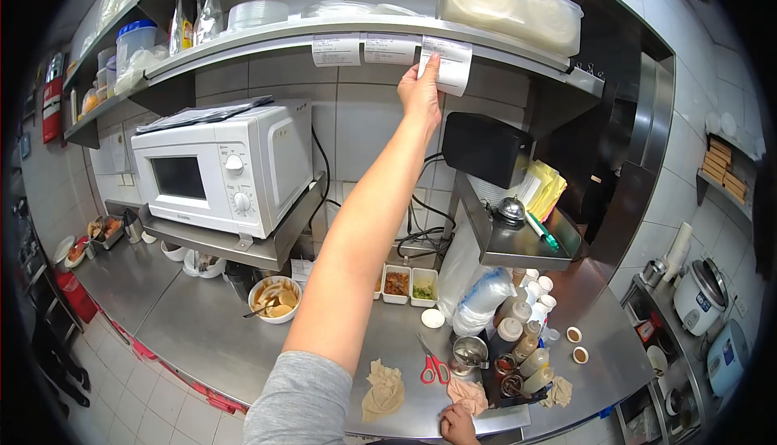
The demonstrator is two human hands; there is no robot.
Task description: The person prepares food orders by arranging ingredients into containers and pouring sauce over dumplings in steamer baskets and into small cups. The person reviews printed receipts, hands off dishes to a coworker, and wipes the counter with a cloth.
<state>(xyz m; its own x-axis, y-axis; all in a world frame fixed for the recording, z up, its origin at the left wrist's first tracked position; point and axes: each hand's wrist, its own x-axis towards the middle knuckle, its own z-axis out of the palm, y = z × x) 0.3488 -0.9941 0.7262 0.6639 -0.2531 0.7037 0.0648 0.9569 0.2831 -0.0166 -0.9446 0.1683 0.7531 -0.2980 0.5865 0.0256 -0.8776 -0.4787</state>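
My left hand point(422, 89) is raised to the shelf edge, thumb and fingers pinching a printed order ticket point(450, 72). The ticket's top meets the metal ticket rail point(283, 34). Beside it hang two more printed tickets point(336, 50), side by side. Low in the view, my right hand point(459, 426) is at the counter's front edge with its fingers curled; what they hold, if anything, is hidden. Just above it lies a crumpled pink cloth point(468, 395). Red-handled scissors point(435, 370) and a beige cloth point(383, 391) are nearby on the steel counter point(206, 336).
A white microwave point(222, 166) stands on a bracket shelf at left. At right, a small shelf carries a service bell point(511, 209) and yellow papers point(546, 187). Sauce bottles point(530, 340) crowd the counter near a bowl point(275, 299) and food containers point(396, 283).
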